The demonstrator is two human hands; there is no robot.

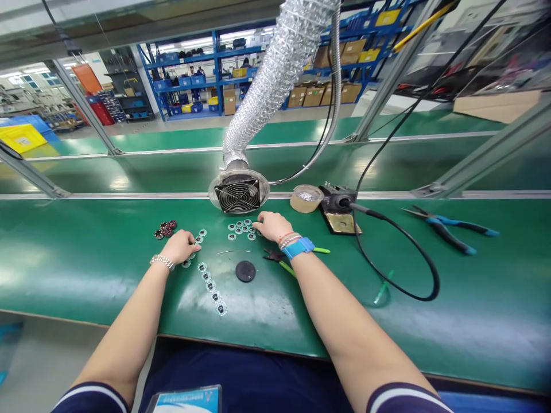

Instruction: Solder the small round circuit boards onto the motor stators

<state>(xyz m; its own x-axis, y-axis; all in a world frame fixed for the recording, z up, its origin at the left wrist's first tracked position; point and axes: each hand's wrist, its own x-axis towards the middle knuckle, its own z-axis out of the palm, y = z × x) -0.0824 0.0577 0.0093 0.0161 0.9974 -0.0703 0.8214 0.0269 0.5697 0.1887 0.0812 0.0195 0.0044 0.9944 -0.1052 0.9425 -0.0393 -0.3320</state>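
My left hand point(178, 248) is closed, its fingertips pinched at a small round circuit board point(198, 240) in a slanting row; the palm partly covers that row. My right hand point(274, 226) reaches to the right edge of a loose cluster of round circuit boards point(239, 230). Its fingers are bent down onto a board there, mostly hidden beneath them. Between my hands and nearer to me, another row of round boards point(210, 285) runs toward the table's front edge. A pile of small dark red and black round parts point(165, 229) lies beyond my left hand.
A black disc point(245, 271), a thin solder wire point(233, 251) and green-handled cutters point(275, 258) lie between my arms. Behind stand a fume fan point(239, 195), a tape roll point(306, 198) and a soldering iron stand point(340, 209). Blue-handled pliers point(450, 227) and a looping cable point(424, 298) lie right.
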